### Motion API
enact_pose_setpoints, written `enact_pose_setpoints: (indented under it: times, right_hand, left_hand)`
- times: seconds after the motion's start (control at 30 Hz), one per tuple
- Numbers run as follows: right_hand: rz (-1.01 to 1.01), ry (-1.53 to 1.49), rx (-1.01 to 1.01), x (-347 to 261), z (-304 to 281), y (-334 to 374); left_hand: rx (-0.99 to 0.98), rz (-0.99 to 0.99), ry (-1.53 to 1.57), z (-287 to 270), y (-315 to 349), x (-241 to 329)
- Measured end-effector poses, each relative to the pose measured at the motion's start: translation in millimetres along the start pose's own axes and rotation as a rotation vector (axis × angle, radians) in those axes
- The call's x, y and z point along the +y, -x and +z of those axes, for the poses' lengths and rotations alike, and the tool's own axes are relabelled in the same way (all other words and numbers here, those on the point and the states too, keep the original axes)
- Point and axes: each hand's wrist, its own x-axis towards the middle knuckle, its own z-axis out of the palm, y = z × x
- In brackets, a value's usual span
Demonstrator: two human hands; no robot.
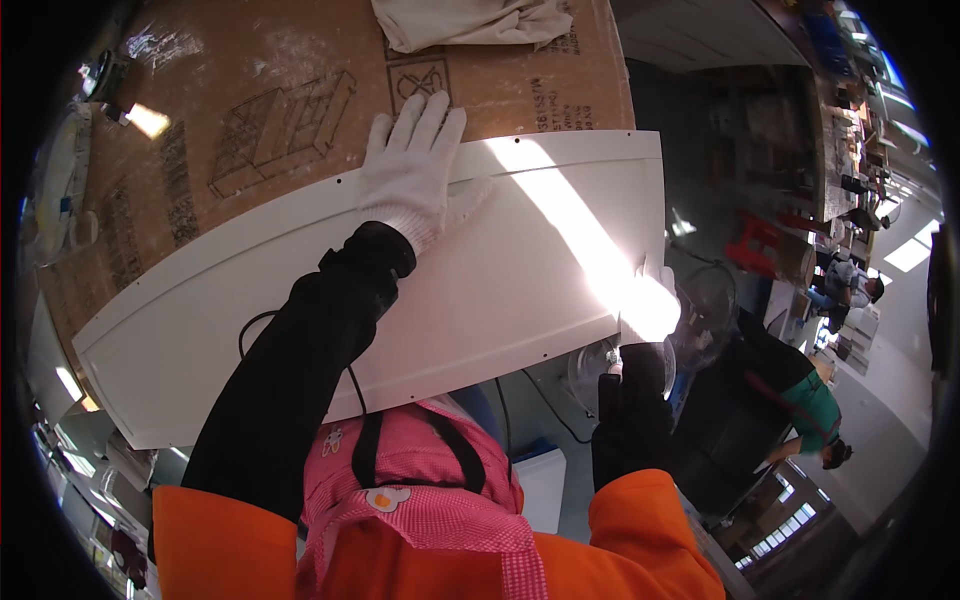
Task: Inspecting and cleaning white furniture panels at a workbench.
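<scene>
A long white panel [500, 260] with a raised border and small holes along its edges lies across a brown cardboard surface [290, 60]. My left hand [410, 165], in a white knit glove, rests flat near the panel's far edge. Its fingers stretch past that edge over the cardboard, and the thumb lies out to the right on the panel. At the panel's right end my right hand [650, 305], also gloved, grips the edge. Strong sunlight washes out much of that glove, and some of its fingers are hidden.
A beige cloth [470, 22] lies on the cardboard's far side. Dark cables hang below the panel, near my pink apron [420, 470]. On the right are a red stool [755, 243], clear round plastic pieces [705, 310] and a person in green [815, 405].
</scene>
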Motion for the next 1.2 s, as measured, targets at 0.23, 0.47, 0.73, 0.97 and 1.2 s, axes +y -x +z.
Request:
enact_pose_setpoints:
  times: [0.23, 0.47, 0.73, 0.97, 1.2]
  right_hand:
    - [-0.187, 0.154, 0.254, -44, 2, -99]
    - [-0.184, 0.153, 0.170, -46, 2, -99]
    - [-0.220, 0.124, 0.256, -37, 7, -110]
    - [-0.228, -0.011, 0.257, -33, 7, -76]
    - [-0.194, 0.223, 0.154, -37, 2, -107]
  left_hand:
    - [-0.173, 0.185, -0.042, -30, 28, -77]
    - [-0.184, 0.092, -0.154, -63, 63, -135]
    - [-0.170, 0.083, -0.098, -58, 57, -131]
    - [-0.116, 0.091, -0.085, -59, 65, -140]
    - [-0.076, 0.112, -0.037, -53, 62, -139]
